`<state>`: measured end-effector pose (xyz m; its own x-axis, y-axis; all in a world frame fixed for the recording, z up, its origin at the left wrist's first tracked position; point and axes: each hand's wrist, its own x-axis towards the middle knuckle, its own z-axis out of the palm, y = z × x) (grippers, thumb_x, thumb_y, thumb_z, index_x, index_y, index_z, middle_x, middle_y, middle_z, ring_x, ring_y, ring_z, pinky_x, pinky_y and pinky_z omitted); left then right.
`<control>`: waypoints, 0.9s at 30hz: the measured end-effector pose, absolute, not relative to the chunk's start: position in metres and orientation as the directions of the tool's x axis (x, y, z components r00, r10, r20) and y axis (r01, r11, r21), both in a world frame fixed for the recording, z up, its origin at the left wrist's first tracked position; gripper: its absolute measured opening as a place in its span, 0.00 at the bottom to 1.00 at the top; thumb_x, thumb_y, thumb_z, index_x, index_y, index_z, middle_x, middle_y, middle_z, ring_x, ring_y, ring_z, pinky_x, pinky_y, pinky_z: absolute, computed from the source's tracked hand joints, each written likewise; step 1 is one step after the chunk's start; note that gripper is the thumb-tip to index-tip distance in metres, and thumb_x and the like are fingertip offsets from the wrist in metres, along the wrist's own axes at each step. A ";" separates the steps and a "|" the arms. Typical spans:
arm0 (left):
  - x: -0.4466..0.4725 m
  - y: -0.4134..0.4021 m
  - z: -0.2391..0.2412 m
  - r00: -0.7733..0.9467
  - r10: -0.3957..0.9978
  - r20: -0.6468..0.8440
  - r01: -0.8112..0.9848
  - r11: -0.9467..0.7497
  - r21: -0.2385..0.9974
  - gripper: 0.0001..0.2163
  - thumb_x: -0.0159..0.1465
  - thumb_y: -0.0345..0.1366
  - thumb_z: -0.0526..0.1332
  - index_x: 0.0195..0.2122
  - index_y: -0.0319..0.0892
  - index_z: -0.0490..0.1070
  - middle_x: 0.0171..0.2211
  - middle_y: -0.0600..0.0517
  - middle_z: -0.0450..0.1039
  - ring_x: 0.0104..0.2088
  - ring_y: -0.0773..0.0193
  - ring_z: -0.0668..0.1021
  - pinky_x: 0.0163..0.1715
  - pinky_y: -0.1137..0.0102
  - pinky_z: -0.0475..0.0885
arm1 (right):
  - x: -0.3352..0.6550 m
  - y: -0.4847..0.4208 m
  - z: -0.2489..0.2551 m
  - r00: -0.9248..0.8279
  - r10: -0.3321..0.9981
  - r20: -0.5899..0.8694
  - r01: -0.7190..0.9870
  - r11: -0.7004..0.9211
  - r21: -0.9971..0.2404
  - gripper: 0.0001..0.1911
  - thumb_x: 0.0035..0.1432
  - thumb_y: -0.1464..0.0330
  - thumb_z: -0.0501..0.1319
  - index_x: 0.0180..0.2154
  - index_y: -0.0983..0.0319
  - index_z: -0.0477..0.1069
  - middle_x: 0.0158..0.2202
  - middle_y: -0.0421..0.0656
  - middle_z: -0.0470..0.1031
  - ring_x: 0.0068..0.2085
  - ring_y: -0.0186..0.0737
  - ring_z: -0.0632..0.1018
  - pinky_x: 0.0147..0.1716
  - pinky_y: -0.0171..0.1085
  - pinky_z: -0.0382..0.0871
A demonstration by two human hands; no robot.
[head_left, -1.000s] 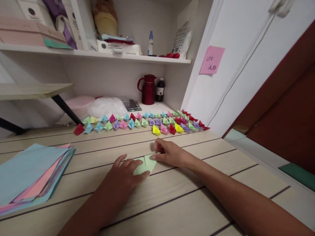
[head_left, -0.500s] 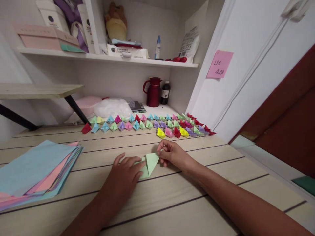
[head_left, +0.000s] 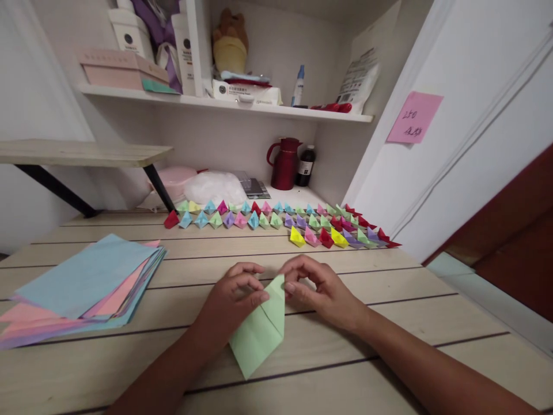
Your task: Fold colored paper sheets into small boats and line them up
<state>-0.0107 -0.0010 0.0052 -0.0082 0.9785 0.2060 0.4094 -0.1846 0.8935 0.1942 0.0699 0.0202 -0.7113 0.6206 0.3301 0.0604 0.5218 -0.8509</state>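
Left hand (head_left: pixel 235 297): on the green paper (head_left: pixel 261 340), thumb across its front face close to the upper left edge, fingers curled above and behind, so gripping it there. Right hand (head_left: pixel 322 291): thumb and forefinger at the paper's top right corner, other fingers bent; can't tell if that pinch is closed. The hands are apart, paper between them. Paper is folded, crease line on its front, tilted, one corner pointing near; it sits mid-scene over the near part of the wooden table (head_left: pixel 337 380) (can't tell if that near corner touches the wood).

Left on table: stack of coloured paper (head_left: pixel 82 276), blue sheet on top, pink and purple edges fanned out underneath. Far side of table: small folded paper boats (head_left: pixel 325 238) in rows, mixed colours; the nearest row is short and starts right of centre with a yellow boat (head_left: pixel 296 237).

Beyond the boats: clear plastic bag (head_left: pixel 216 190), then red jug (head_left: pixel 285 164) with dark bottle (head_left: pixel 306 167) just right of it. Shelf (head_left: pixel 276 110) above holds pink box (head_left: pixel 123 69) far left, plush toy (head_left: pixel 230 43), blue-capped bottle (head_left: pixel 298 86), white bag (head_left: pixel 358 80) at right. Pink note (head_left: pixel 415 118) with handwriting stuck up at right.
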 end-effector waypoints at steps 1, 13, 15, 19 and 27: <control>-0.011 0.000 0.007 -0.040 0.980 0.193 0.360 -0.166 0.918 0.07 0.56 0.38 0.64 0.24 0.43 0.74 0.49 0.48 0.72 0.51 0.56 0.73 0.50 0.65 0.67 | 0.194 0.072 0.018 -0.701 0.633 0.329 0.025 0.483 -0.875 0.08 0.60 0.66 0.61 0.43 0.59 0.69 0.30 0.40 0.73 0.32 0.35 0.74 0.34 0.34 0.67; 0.007 -0.002 0.014 -0.333 0.942 0.024 -0.224 -0.103 0.969 0.11 0.49 0.41 0.69 0.25 0.40 0.72 0.37 0.51 0.76 0.32 0.65 0.76 0.31 0.72 0.70 | 0.160 0.059 -0.001 -0.617 0.776 0.133 -0.122 0.073 -0.990 0.18 0.54 0.55 0.65 0.32 0.60 0.62 0.26 0.36 0.65 0.27 0.31 0.66 0.26 0.31 0.61; 0.012 -0.002 0.012 -0.342 0.940 0.015 -0.214 -0.094 0.972 0.11 0.49 0.41 0.69 0.25 0.40 0.72 0.28 0.54 0.75 0.27 0.67 0.74 0.28 0.74 0.68 | 0.159 0.061 -0.001 -0.573 0.813 0.103 -0.118 0.042 -0.992 0.19 0.52 0.54 0.65 0.30 0.60 0.61 0.23 0.35 0.64 0.24 0.31 0.65 0.23 0.30 0.58; 0.007 0.003 0.000 -0.425 0.902 0.072 -0.002 -0.081 0.997 0.10 0.53 0.43 0.66 0.29 0.41 0.71 0.25 0.55 0.75 0.28 0.65 0.75 0.29 0.72 0.68 | 0.174 0.075 0.005 -0.464 0.869 0.174 0.050 0.222 -0.974 0.15 0.54 0.57 0.63 0.29 0.60 0.62 0.24 0.37 0.66 0.25 0.34 0.66 0.23 0.33 0.59; -0.026 0.002 0.007 -0.306 0.665 0.681 0.815 -0.186 0.549 0.10 0.63 0.36 0.53 0.41 0.43 0.72 0.46 0.44 0.69 0.51 0.53 0.72 0.53 0.54 0.66 | 0.201 0.094 0.017 -0.682 0.342 0.646 0.532 0.839 0.117 0.10 0.62 0.74 0.54 0.28 0.60 0.68 0.27 0.42 0.70 0.32 0.38 0.66 0.37 0.41 0.53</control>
